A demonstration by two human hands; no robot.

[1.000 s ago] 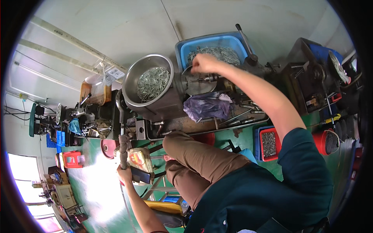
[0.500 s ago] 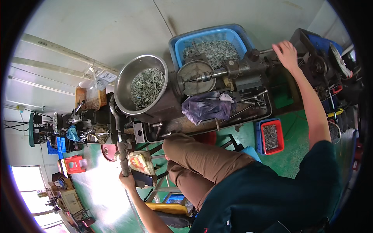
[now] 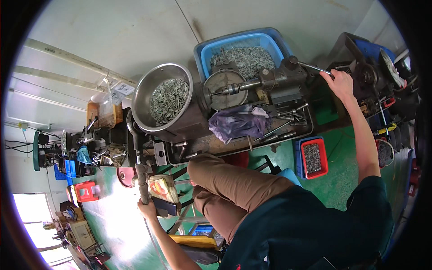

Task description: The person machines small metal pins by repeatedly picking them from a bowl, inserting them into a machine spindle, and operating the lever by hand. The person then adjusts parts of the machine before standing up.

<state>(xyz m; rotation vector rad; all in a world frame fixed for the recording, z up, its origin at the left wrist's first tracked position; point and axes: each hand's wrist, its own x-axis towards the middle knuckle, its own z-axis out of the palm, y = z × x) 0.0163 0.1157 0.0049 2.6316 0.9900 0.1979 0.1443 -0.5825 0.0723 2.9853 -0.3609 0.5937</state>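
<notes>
**Both hands on the lathe's levers**

From my feed, I see my right hand (image 3: 340, 83) closed around the thin metal lever (image 3: 313, 68) at the right end of the small bench lathe (image 3: 252, 87), fingers wrapped over its tip. My left hand (image 3: 147, 208) is clamped on the foot of a long wrapped handle (image 3: 142, 182) that rises toward the left end of the machine.

Behind the lathe sits a blue plastic crate (image 3: 203, 51) heaped with small silvery metal pieces. Just left of it stands a round steel bowl (image 3: 143, 87) holding more of the same. A crumpled purple plastic bag (image 3: 237, 123) lies on the machine's tray, in front of the chuck. On the green floor to the right rests a red tray (image 3: 321, 158) of small dark parts, set against a blue one. A yellow-and-red printed packet (image 3: 160, 187) lies beside the wrapped handle, and a white paper label (image 3: 118, 89) hangs near the bowl's far left.
</notes>
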